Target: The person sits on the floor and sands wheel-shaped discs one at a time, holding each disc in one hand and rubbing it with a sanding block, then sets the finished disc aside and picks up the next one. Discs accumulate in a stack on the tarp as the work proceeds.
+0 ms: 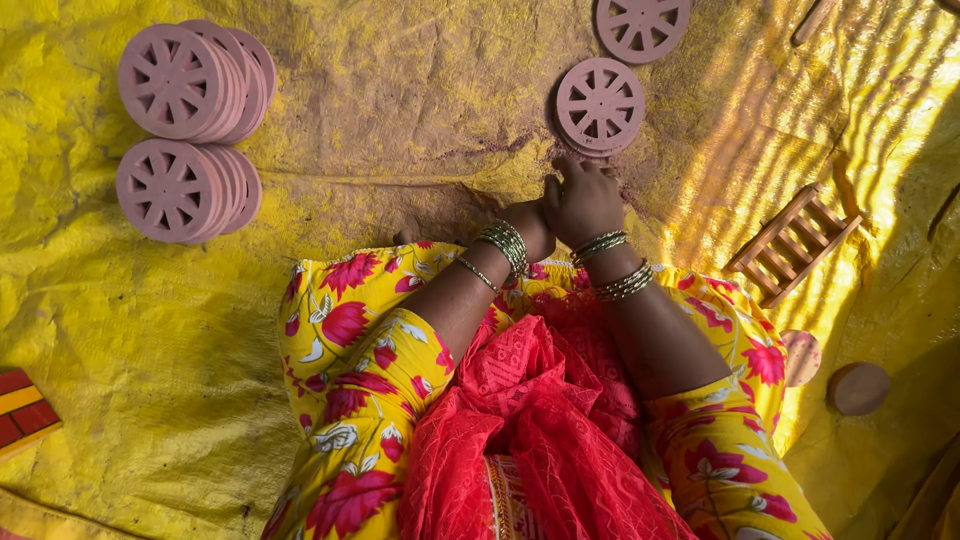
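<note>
Head view: right hand [583, 203] fingering wheel stack [600, 107] at 12 o'clock — left hand [528, 228] clenched beside it; lifting one calls for a pinch.

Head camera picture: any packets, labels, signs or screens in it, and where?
No labels, signs or screens show.
Flat red-and-yellow striped thing: left edge on the yellow sheet, rectangular, maybe a packet; cannot tell.
</note>
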`<state>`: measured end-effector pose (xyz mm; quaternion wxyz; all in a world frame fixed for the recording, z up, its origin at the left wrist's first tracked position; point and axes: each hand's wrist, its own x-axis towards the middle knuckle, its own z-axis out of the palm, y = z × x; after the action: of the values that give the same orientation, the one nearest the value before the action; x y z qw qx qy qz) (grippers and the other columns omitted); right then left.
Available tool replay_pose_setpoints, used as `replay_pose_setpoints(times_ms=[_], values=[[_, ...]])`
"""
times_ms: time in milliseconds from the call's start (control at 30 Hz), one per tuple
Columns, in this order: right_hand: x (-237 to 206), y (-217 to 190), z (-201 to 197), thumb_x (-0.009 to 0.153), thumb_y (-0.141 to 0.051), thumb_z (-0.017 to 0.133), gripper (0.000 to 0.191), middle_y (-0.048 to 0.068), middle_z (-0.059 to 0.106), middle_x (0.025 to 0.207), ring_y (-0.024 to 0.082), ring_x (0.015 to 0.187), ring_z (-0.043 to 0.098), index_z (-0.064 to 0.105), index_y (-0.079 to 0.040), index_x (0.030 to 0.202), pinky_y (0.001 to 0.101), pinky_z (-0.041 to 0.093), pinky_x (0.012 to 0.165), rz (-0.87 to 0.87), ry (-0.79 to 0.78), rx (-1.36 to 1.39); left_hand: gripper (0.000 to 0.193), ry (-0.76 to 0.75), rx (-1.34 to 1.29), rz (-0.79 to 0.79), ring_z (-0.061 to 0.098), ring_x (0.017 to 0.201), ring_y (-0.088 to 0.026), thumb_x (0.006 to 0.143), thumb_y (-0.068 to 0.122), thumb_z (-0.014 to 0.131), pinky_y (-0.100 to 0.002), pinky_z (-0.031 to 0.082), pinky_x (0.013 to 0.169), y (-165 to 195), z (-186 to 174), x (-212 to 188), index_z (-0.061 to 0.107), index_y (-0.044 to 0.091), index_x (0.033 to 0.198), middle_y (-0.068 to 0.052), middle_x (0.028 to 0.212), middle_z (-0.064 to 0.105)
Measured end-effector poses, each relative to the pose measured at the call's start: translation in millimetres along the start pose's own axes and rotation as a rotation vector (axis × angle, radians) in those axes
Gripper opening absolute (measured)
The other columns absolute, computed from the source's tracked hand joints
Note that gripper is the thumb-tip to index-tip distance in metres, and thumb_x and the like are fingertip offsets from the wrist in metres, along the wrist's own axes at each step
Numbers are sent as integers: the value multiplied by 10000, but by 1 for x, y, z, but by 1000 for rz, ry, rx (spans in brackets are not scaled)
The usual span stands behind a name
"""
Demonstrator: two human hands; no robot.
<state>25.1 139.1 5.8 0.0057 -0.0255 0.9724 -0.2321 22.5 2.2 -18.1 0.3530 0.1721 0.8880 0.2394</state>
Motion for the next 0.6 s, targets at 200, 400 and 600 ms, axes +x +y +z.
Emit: replay_pose_setpoints(times_ms=[200,400,600], values=[[33,47,19,934,-201,615,232,65,738,924,203,803,690,707,-101,1122,365,556,718,297,-104,623,509,140,-225,135,674,1102,-379,824,39,590,-466,545,931,3,5,6,623,158,1318,-190,1200,704],[46,66,21,926,-198,665,218,-7,617,806,180,642,552,699,-115,1125,359,421,528,670,-380,1239,643,205,-295,222,662,1117,-365,799,66,613,-440,521,938,-18,18,19,533,194,1424,-182,1246,683],[10,-4,9,889,-155,680,223,112,719,923,303,796,680,761,-114,1093,442,562,719,-166,165,118,291,130,-141,222,716,1123,-344,986,160,583,-441,568,968,-40,51,49,663,121,1263,-186,1188,747]])
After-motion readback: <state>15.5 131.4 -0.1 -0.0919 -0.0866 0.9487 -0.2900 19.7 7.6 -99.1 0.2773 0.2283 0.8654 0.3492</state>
